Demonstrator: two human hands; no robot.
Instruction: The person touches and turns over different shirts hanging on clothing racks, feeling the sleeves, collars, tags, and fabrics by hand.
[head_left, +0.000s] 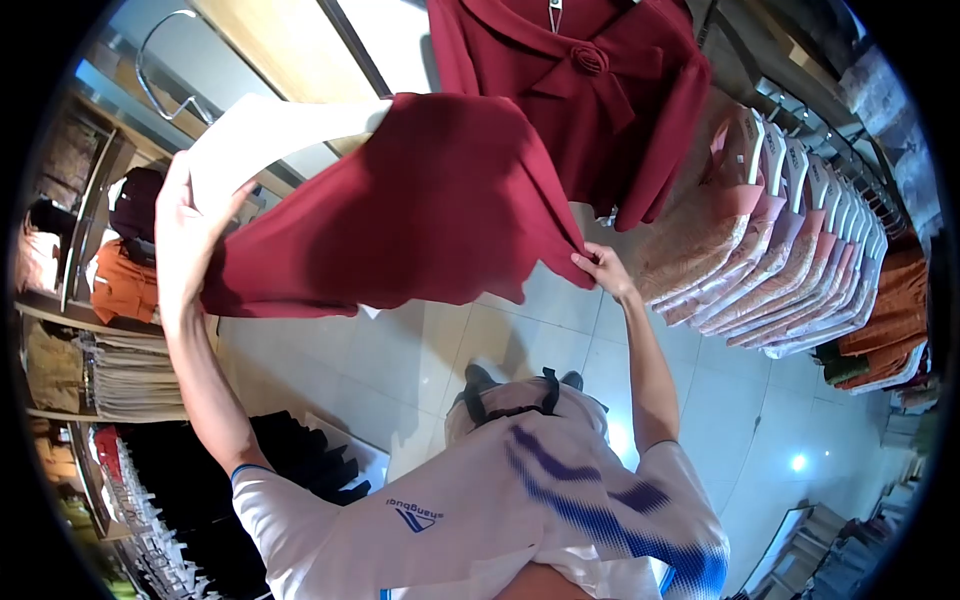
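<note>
My left hand [188,225] is closed around a broad white clothes hanger [255,140], whose bent metal hook [145,65] points up and to the left. A dark red garment [400,210] hangs spread out between my hands, with one part over the hanger's far end. Its left side lies against my left wrist. With fingers pinched together, my right hand [606,270] grips the garment's lower right edge and pulls it outward. I cannot tell the exact kind of garment.
Beyond it hangs a dark red top [590,100] with a bow and rosette. A rack of pink tops [760,240] on white hangers stands right. Shelves with folded clothes [130,375] line the left, above black garments [200,490]. Pale floor tiles [520,335] lie below.
</note>
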